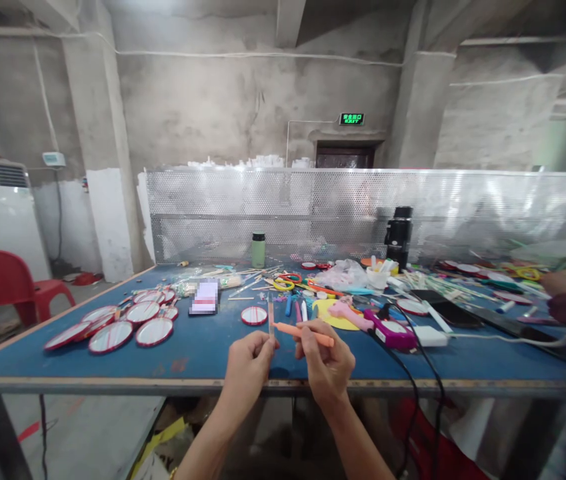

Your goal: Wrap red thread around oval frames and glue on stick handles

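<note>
1. A slip was judged possible: the thin strip (271,312), upright just left of the orange pen (290,329), could be bent or skewed if the pen were pushed too hard; its upper end was left unsupported, so wobble could be caused.
2. The strip's lower end was pinched between thumb and fingers by the left hand (250,360), left of the pen; the fingers were curled.
3. The pen was gripped by the right hand (327,360), tip aimed leftward; whether the strip was touched could not be told.
4. 1 red-rimmed disc (254,315) was seen left of the pen.
</note>
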### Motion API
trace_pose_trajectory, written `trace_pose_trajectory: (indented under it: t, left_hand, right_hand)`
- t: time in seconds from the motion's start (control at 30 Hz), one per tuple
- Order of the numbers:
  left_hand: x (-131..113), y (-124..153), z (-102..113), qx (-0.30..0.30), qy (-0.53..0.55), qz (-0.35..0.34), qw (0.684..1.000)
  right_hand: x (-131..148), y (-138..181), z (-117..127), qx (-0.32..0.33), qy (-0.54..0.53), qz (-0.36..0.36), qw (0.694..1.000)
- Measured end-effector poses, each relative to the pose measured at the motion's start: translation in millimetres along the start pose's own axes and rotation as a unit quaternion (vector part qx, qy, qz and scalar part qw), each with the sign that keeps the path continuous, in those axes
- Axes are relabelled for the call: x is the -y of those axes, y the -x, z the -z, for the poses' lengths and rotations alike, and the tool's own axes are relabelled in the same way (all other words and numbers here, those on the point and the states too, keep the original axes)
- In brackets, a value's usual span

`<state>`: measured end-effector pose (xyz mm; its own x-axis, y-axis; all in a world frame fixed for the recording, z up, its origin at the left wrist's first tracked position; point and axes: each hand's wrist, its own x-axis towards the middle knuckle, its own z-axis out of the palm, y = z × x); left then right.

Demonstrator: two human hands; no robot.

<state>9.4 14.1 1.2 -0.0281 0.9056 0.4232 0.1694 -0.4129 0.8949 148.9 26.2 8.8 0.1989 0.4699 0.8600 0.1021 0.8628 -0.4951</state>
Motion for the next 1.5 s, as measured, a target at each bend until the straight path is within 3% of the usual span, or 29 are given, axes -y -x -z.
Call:
trace_pose_trajectory:
  t: [0.13, 0.33, 0.5, 0.7, 0.87, 1.07, 1.27, 1.5]
  left_hand:
    - [-0.4, -0.2, -0.6, -0.003, 0.001, 0.004, 1.0]
    - [0.3, -0.1, -1.0, -0.006, -0.001, -0.002, 1.0]
    - [3.0, -0.2, -0.2, -0.009, -0.018, -0.002, 1.0]
    - [3.4, -0.6, -1.0, -0.005, -0.017, 0.003, 1.0]
    - [4.1, -0.7, -0.6, -0.005, -0.016, -0.002, 1.0]
    - [0.8, 0.9, -0.4, -0.009, -0.021, -0.005, 1.0]
    - [-2.2, 1.5, -0.4, -0.007, -0.02, -0.003, 1.0]
    - [-2.4, -0.8, -0.7, -0.007, -0.016, -0.001, 1.0]
  right_hand:
    - [-2.6, 0.8, -0.2, -0.031, -0.009, 0.0, 0.999]
    - [-3.0, 0.4, -0.6, 0.0, 0.0, -0.007, 1.0]
    - [-1.5, 0.7, -0.3, -0.04, -0.001, 0.002, 0.999]
    - [-2.6, 0.7, -0.9, -0.005, 0.002, -0.005, 1.0]
    - [-2.3, -0.2, -0.9, -0.047, -0.002, 0.002, 0.999]
    - [0.9, -1.5, -1.1, 0.008, -0.008, 0.012, 1.0]
    - [1.0, -1.2, -1.4, -0.028, -0.017, 0.005, 0.999]
    - [0.4, -2.3, -2.0, 0.009, -0.009, 0.013, 1.0]
